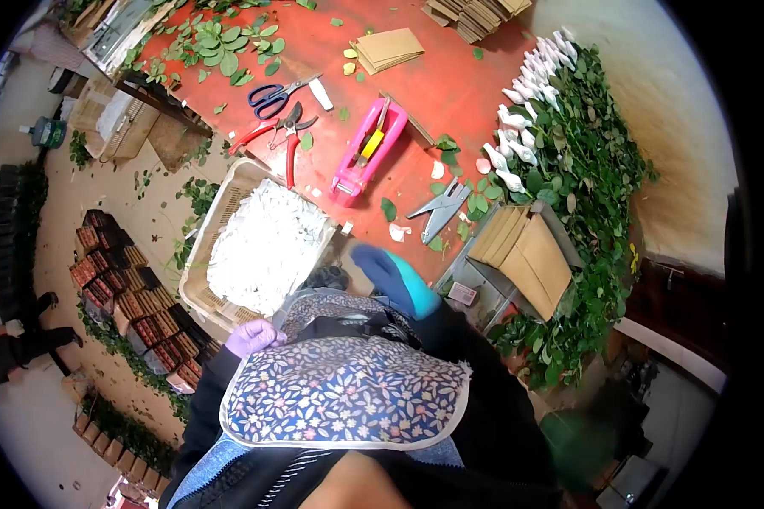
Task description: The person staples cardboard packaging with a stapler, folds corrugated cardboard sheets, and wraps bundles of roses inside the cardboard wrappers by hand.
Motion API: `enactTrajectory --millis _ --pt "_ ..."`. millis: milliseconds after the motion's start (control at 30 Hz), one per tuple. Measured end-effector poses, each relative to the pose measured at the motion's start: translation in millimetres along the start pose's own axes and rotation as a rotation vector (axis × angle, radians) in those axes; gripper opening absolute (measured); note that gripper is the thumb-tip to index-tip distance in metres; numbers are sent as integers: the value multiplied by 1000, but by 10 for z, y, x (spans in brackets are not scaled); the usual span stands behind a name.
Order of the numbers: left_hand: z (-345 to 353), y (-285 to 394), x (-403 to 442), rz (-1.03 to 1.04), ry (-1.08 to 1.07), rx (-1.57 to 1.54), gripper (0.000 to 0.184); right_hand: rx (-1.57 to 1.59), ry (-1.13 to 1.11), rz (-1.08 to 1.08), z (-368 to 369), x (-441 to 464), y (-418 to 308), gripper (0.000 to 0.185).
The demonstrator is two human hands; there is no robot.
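My left hand, in a purple glove, is closed on the upper side edge of a blue floral apron. The apron's upper part is folded, with dark cloth showing in the fold. My right hand, in a dark blue and teal glove, hovers by the table's front edge; motion smears its fingers. A plastic basket filled with white netting sleeves stands ahead of my left hand. Beyond my right hand lie a grey stapler-like plier and a pink stapler.
On the red table lie red-handled pruning shears, dark-handled scissors, cardboard pieces and loose leaves. White-wrapped roses with leafy stems line the right side. Folded cardboard stands at front right. Packed boxes sit on the floor.
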State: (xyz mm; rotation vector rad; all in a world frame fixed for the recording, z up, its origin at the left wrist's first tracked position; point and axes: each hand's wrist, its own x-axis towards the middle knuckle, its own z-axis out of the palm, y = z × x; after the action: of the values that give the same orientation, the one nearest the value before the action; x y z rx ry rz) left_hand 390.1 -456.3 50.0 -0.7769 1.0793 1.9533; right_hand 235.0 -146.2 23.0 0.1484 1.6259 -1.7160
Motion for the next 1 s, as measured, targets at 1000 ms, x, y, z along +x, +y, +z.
enactTrajectory --millis 1000 --pt "4114 431 974 107 -837 585 28 415 610 -231 -3307 -2435 -1066 32"
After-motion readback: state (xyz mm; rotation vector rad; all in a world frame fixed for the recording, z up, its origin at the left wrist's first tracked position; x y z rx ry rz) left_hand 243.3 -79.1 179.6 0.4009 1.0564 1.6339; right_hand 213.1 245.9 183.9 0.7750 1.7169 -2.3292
